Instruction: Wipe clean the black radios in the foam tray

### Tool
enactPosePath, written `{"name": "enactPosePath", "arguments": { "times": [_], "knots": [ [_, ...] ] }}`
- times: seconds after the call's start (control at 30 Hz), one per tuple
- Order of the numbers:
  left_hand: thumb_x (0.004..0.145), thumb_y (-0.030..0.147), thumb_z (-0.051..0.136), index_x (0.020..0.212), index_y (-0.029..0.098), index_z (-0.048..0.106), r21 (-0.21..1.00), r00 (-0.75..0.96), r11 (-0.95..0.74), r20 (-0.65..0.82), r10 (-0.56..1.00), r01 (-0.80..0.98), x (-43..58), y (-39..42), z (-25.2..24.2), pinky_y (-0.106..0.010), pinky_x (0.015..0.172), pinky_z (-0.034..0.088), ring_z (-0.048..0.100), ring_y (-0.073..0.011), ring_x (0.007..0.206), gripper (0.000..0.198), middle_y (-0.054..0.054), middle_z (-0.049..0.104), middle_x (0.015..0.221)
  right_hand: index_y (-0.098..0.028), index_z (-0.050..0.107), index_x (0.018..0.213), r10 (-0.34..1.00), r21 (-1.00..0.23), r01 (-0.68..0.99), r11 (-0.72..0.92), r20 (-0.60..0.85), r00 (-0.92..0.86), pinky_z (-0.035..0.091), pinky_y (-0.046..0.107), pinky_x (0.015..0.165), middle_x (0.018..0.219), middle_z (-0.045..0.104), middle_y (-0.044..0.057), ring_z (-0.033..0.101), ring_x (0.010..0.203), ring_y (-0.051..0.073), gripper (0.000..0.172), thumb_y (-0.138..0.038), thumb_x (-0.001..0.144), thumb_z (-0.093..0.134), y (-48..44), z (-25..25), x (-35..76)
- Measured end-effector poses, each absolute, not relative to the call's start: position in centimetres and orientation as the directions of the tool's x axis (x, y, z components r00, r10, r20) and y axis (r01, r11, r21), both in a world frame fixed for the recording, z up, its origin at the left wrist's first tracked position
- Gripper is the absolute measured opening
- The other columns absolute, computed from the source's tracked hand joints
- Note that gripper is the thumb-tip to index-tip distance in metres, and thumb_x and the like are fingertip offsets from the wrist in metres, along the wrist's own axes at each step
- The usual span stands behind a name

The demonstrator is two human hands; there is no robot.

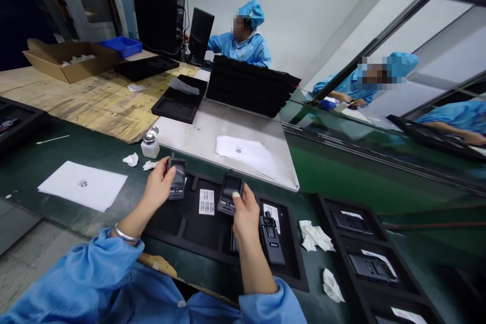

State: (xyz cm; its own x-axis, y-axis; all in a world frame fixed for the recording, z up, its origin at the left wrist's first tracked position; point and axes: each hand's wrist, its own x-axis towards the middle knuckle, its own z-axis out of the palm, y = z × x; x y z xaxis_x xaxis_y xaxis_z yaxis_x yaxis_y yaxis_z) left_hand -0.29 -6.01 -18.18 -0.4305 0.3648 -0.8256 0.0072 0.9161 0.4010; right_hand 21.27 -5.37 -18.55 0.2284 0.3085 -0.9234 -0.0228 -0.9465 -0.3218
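My left hand (159, 186) grips a small dark handheld device (176, 178) with a screen, held just above the left end of a black foam tray (182, 228). My right hand (245, 212) holds a second, similar device (228, 193) over the middle of the same tray. A third black device (271, 239) lies in the tray's right compartment, beside my right wrist. A white barcode label (206, 201) lies on the tray between my hands.
A small white bottle (150, 145) and crumpled wipes (131, 159) sit beyond my left hand. White paper sheets (83, 185) lie left and ahead. Another tray with devices (364, 258) is at right, wipes (315, 236) between. Stacked black trays (248, 85) and two other people in blue stand farther back.
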Motion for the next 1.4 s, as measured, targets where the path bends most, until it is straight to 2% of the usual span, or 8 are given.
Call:
{"name": "enactPosePath", "arguments": {
  "times": [0.1,0.2,0.33,0.7,0.8,0.93,1.1,1.4],
  "knots": [
    [0.088,0.041,0.032,0.149,0.016,0.029,0.229,-0.312,0.702,-0.773,0.552,0.674,-0.9,-5.8,-19.9,-0.039,0.117,0.037,0.042,-0.0213,0.132,0.067,-0.011,0.038,0.142,-0.022,0.021,0.150,0.506,-0.301,0.677,-0.671,-0.854,0.122,0.027,0.044,0.126,0.151,0.020,0.000,0.028,0.140,0.019,0.066,-0.029,0.086,0.033,-5.4,-19.7,20.0],
    [0.090,0.041,0.020,0.153,0.016,0.021,0.122,-0.187,0.502,-0.832,0.522,0.856,0.1,-6.5,-21.5,-0.042,0.117,0.035,0.035,-0.0240,0.136,0.068,-0.008,0.030,0.147,-0.026,0.011,0.152,0.473,-0.203,0.880,-0.429,-0.881,0.027,0.033,0.052,0.111,0.153,0.009,-0.006,0.023,0.134,0.026,0.068,-0.023,0.084,0.021,-6.4,-20.5,17.2],
    [0.086,0.053,0.031,0.152,0.018,0.022,0.191,-0.171,0.535,-0.814,0.555,0.823,1.2,-7.5,-23.0,-0.034,0.126,0.028,0.028,-0.0161,0.139,0.075,-0.002,0.029,0.148,-0.034,0.011,0.150,0.528,-0.174,0.900,-0.399,-0.846,0.070,0.014,0.062,0.115,0.154,-0.004,-0.008,0.007,0.142,0.025,0.065,-0.035,0.087,0.026,-8.1,-22.1,14.8],
    [0.082,0.055,0.033,0.154,0.022,0.012,-0.017,-0.342,0.499,-0.748,0.568,0.866,2.8,-6.4,-22.0,-0.051,0.110,0.040,0.018,-0.0275,0.140,0.082,-0.002,0.000,0.156,-0.034,0.024,0.147,0.552,-0.277,0.847,-0.454,-0.833,0.024,0.018,0.043,0.126,0.153,-0.002,-0.010,0.011,0.142,0.016,0.063,-0.049,0.086,0.032,-6.6,-19.2,21.0],
    [0.086,0.055,0.025,0.151,0.026,0.023,0.062,-0.281,0.482,-0.745,0.606,0.874,4.3,-6.4,-19.5,-0.045,0.117,0.034,0.030,-0.0227,0.134,0.072,-0.004,0.026,0.149,-0.032,0.035,0.142,0.552,-0.071,0.870,-0.489,-0.797,0.246,0.022,0.043,0.125,0.149,0.019,-0.005,0.020,0.138,0.016,0.060,-0.050,0.085,0.040,-6.8,-17.0,28.1],
    [0.079,0.072,0.019,0.152,0.030,0.016,0.213,-0.014,0.534,-0.921,0.389,0.818,11.0,-7.3,-16.6,-0.055,0.095,0.040,0.050,-0.0315,0.110,0.084,-0.017,0.050,0.120,-0.024,0.033,0.144,0.293,0.236,0.847,-0.476,-0.865,0.407,0.034,0.045,0.115,0.142,0.030,0.005,0.032,0.129,0.026,0.069,-0.053,0.082,0.044,-8.4,-15.2,34.2],
    [0.072,0.065,0.050,0.153,0.031,0.006,0.196,0.074,0.386,-0.948,0.309,0.901,19.0,-7.8,-17.2,-0.047,0.085,0.048,0.055,-0.0300,0.099,0.098,-0.016,0.047,0.114,-0.027,0.025,0.146,0.206,0.230,0.885,-0.405,-0.920,0.334,0.040,0.051,0.109,0.141,0.031,0.005,0.032,0.128,0.026,0.072,-0.058,0.082,0.036,-9.2,-15.0,34.3],
    [0.064,0.046,0.052,0.153,0.029,0.004,0.167,0.040,0.520,-0.968,0.246,0.838,18.6,-6.2,-18.4,-0.048,0.096,0.045,0.055,-0.0299,0.108,0.103,-0.013,0.048,0.121,-0.025,0.029,0.143,0.243,0.192,0.838,-0.512,-0.903,0.355,0.040,0.052,0.108,0.130,0.040,0.010,0.045,0.123,0.029,0.076,-0.054,0.074,0.041,-7.7,-16.4,36.0]
  ]
}}
